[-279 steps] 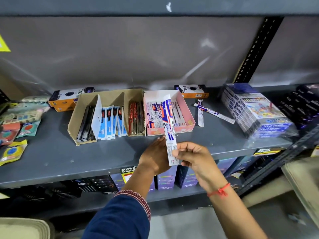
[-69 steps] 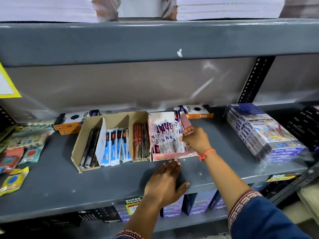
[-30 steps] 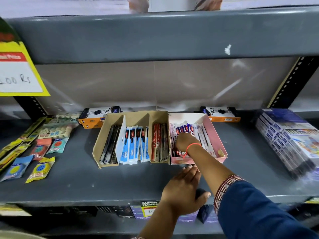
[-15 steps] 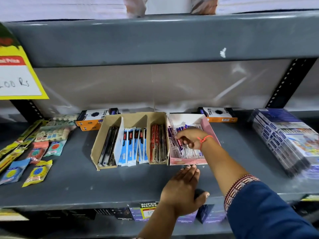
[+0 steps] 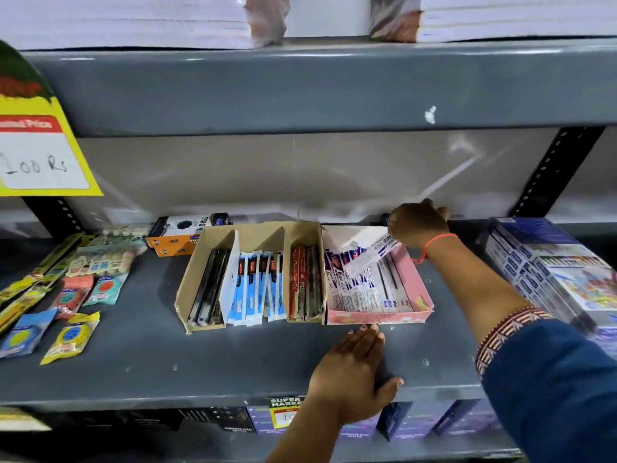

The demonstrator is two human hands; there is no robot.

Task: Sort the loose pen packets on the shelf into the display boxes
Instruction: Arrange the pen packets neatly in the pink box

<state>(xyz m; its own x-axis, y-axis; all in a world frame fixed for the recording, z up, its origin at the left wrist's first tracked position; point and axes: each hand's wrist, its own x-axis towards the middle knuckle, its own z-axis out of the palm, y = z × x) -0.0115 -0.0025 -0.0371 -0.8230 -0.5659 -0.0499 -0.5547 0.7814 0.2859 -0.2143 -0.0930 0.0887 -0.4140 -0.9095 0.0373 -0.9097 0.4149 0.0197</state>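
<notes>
1. shelf point(image 5: 140, 355): grey metal; bare strip along the front edge, widest ahead of the boxes. back edge closed by a clear sheet. the deck above hangs low over it.
2. left hand point(image 5: 350, 369): flat, palm down, fingers spread, on the front edge; fingertips touching the pink box's front wall. holds nothing.
3. right hand point(image 5: 417, 223): over the back right corner of the pink box, fingers pinched on 1 pen packet point(image 5: 370, 257). the packet is tilted, its lower end over the packets already inside. its back is blurred against the clear sheet.
4. pink box point(image 5: 410, 282): open top, mid-shelf, just right of the brown box. contents: white and blue pen packets lying front to back, filling the left and middle; a sliver of floor bare by the right wall.
5. brown box point(image 5: 187, 285): 3 compartments. left: dark pens. middle: blue and white packets, overhanging the front lip. right: red and dark packets.
6. orange and black carton point(image 5: 180, 233): back edge, behind the brown box's left corner.
7. sachets point(image 5: 70, 335): loose, left end of the shelf, well apart from the boxes.
8. wrapped book stack point(image 5: 547, 262): right end, near the right forearm.
9. price card point(image 5: 40, 152): yellow, upper left, reads "100 rs".
</notes>
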